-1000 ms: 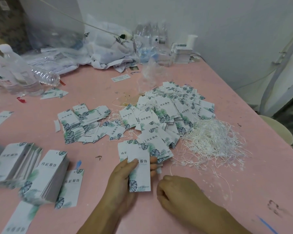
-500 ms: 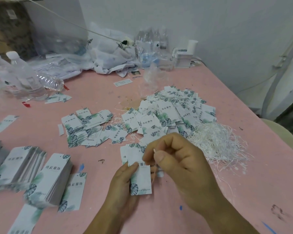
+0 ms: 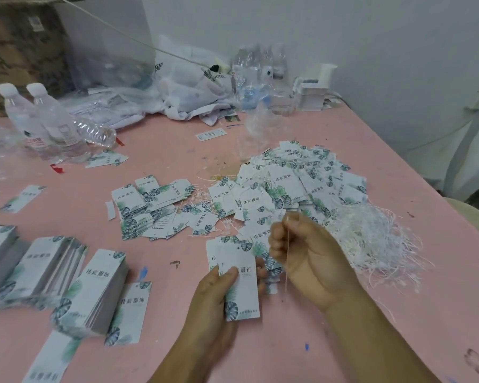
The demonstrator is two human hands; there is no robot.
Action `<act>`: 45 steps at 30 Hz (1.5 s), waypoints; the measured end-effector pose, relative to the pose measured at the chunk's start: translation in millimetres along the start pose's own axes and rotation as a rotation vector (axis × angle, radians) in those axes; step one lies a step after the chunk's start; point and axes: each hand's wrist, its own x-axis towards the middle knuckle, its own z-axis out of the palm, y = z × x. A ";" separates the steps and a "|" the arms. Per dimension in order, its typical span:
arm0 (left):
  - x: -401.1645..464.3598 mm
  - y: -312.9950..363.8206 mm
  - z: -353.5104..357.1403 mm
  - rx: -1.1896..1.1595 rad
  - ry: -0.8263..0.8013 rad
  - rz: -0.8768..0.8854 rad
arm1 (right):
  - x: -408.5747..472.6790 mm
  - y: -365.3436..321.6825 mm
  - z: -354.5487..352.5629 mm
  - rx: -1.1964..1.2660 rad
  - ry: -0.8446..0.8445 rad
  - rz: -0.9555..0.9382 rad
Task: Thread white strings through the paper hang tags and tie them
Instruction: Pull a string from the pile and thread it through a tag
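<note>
My left hand grips a white paper hang tag with green leaf print, thumb across its face, low over the pink table. My right hand is raised just to the right of the tag and pinches a thin white string that hangs down past the palm. A loose heap of white strings lies to the right of that hand. Beyond both hands spreads a big pile of strung tags.
Stacks of unstrung tags sit at the near left, with a smaller scatter of tags in the middle. Water bottles stand at the far left. Plastic bags and a white box line the wall.
My right hand rose from the table near the tag, pinching a string, and now holds it up beside the tag. My left hand kept hold of the tag.
</note>
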 end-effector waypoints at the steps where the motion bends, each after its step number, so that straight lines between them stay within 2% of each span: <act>1: 0.2 -1.5 -0.8 0.013 0.002 0.002 | 2.1 9.1 -9.7 -0.025 0.033 0.020; 3: 0.4 -3.7 -1.6 0.046 0.012 0.019 | 2.8 23.6 -23.0 -0.106 0.054 0.042; 5: 1.5 -5.6 -3.2 0.097 0.028 0.057 | 1.2 32.4 -28.4 -0.289 0.062 0.031; 8: 2.7 -9.8 -6.6 0.226 0.037 0.146 | -3.0 39.3 -26.8 -0.670 0.097 -0.073; 11: 2.4 -14.8 -6.7 0.353 0.067 0.216 | -7.2 45.3 -22.6 -0.818 0.109 -0.177; 17: -1.0 -16.6 -0.3 0.470 0.074 0.325 | -9.3 47.2 -16.8 -0.840 0.151 -0.172; 24: -4.5 -9.2 2.1 0.527 0.012 0.367 | -7.8 32.4 -16.3 -0.825 0.137 -0.011; 29: -7.1 0.0 4.1 0.642 -0.027 0.418 | -7.1 25.3 -19.1 -0.700 0.121 0.122; 37: -9.4 2.0 8.5 0.648 -0.054 0.437 | -6.0 24.6 -21.8 -0.573 0.101 0.227; 41: -9.7 2.4 8.8 0.667 -0.063 0.449 | -5.9 26.0 -25.9 -0.554 0.113 0.218; 45: -9.8 3.2 8.3 0.655 -0.040 0.403 | -7.2 34.8 -29.0 -0.692 0.170 0.027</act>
